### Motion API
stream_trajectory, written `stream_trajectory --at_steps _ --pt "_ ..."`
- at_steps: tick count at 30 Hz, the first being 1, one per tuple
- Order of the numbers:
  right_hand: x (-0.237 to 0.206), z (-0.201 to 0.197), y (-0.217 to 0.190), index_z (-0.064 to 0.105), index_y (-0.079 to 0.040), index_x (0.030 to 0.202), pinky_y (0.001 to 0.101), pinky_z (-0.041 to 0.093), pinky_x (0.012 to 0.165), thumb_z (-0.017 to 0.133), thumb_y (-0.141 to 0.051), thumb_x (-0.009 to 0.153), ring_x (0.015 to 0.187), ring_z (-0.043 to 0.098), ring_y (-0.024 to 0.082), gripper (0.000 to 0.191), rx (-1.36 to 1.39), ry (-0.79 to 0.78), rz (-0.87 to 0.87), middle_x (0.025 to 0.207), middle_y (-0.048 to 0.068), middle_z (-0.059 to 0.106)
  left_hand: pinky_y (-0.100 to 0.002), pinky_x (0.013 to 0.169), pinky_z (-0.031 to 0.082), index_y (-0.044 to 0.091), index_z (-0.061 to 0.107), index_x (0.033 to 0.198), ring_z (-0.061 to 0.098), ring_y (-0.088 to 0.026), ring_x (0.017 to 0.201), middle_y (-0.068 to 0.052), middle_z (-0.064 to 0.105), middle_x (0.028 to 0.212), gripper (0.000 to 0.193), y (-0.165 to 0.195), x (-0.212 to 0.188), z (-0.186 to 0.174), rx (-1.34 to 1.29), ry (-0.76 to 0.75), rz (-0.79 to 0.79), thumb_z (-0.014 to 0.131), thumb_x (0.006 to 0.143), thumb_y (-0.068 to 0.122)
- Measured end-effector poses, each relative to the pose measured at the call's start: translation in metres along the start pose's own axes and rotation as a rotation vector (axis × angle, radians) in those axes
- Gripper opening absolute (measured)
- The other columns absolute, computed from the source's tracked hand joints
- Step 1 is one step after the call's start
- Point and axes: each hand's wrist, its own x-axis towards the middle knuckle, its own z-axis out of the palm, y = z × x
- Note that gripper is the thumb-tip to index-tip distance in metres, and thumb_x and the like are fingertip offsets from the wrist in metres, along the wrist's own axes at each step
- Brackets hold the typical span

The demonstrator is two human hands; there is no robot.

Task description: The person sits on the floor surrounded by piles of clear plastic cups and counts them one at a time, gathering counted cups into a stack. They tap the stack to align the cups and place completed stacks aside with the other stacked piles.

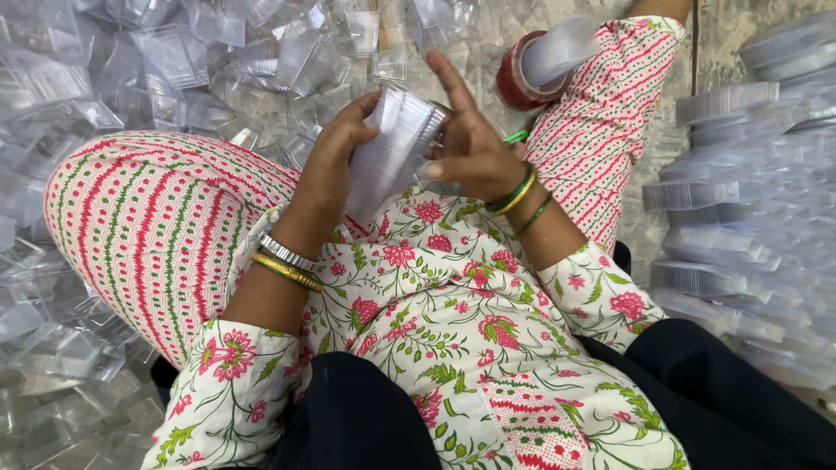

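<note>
- The left hand (335,161) clamps a thick stack of small clear plastic pouches (394,148) from the side, fingers wrapped round its edge, just above the lap.
- The right hand (470,148) steadies the far end, forefinger raised, the other fingers curled against the stack; whether they pinch a single pouch is hard to tell.
- Squaring the edges probably goes best with an even grip, since the slick film can fan out.
- Loose clear pouches (174,61) lie all around, and a dark red tape roll (522,74) sits beyond the knee.

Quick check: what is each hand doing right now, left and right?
Left hand: closed around the stack of clear plastic pieces.
Right hand: steadying the same stack, index finger extended.
</note>
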Motion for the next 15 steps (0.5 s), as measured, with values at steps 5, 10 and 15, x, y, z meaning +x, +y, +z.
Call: stream_trajectory --at_steps 5,10,15 --pt "0.005 0.025 -0.005 0.017 -0.010 0.170 0.0353 0.042 0.120 0.083 0.008 0.082 0.138 0.053 0.020 0.111 -0.009 0.031 0.020 0.153 0.008 0.053 -0.032 0.116 0.040 0.000 0.021 0.161 0.046 -0.019 0.142 -0.011 0.032 0.167 0.077 0.005 -0.001 0.002 -0.190 -0.049 -0.114 0.042 0.087 0.012" --pt "0.001 0.025 -0.008 0.025 -0.004 0.167 0.0364 0.044 0.117 0.079 0.008 0.084 0.132 0.058 0.021 0.100 0.084 -0.009 0.028 0.140 0.011 0.059 -0.031 0.116 0.037 0.003 0.024 0.162 0.046 -0.018 0.141 -0.010 0.036 0.166 0.077 0.009 -0.005 0.005 -0.251 -0.071 -0.155 0.042 0.087 0.012" --pt "0.000 0.018 -0.012 0.024 -0.002 0.167 0.0362 0.045 0.120 0.076 0.010 0.086 0.135 0.057 0.022 0.097 0.108 -0.066 0.027 0.146 0.012 0.057 -0.029 0.119 0.036 -0.001 0.031 0.162 0.050 -0.018 0.139 -0.012 0.045 0.160 0.078 0.012 -0.007 0.004 -0.310 -0.142 -0.132 0.043 0.086 0.013"
